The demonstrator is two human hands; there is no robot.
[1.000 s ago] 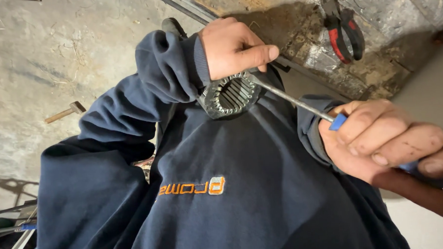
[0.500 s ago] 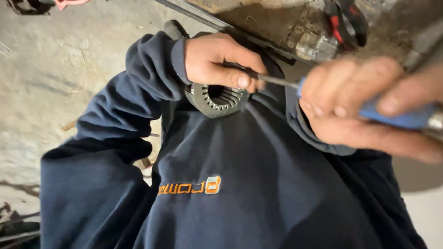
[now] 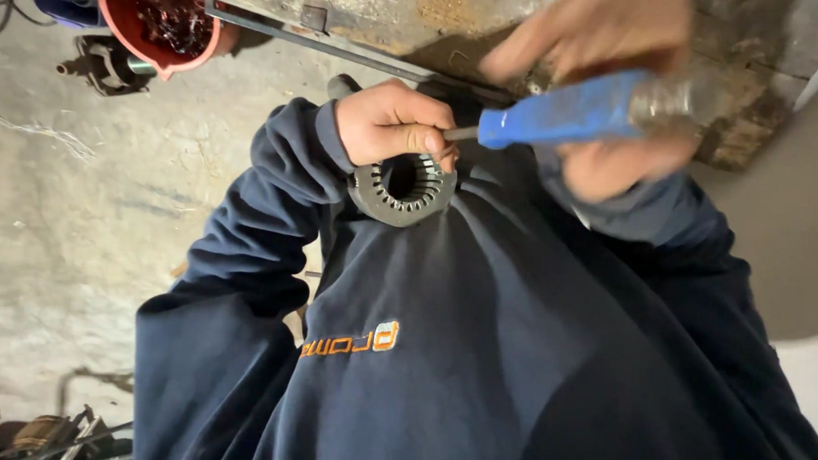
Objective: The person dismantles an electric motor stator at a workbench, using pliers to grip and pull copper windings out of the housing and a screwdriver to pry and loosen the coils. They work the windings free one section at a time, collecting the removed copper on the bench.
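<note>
My left hand [image 3: 389, 124] pinches the slotted metal ring [image 3: 402, 188] against my navy sweatshirt [image 3: 486, 345], so I should hold it steady while my blurred right hand [image 3: 603, 87], wrapped around the blue-handled screwdriver [image 3: 559, 111], works its tip carefully into the ring's slots.

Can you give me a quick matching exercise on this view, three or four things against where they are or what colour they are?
Things:
1. toothed metal ring
2. screwdriver handle
3. red bucket
4. left hand

Descriptions:
A. blue, blurred, in the right hand
B. top left, on the concrete floor
C. grey, held against the dark sweatshirt
D. gripping the ring's upper edge

Pairs: 1-C, 2-A, 3-B, 4-D
</note>
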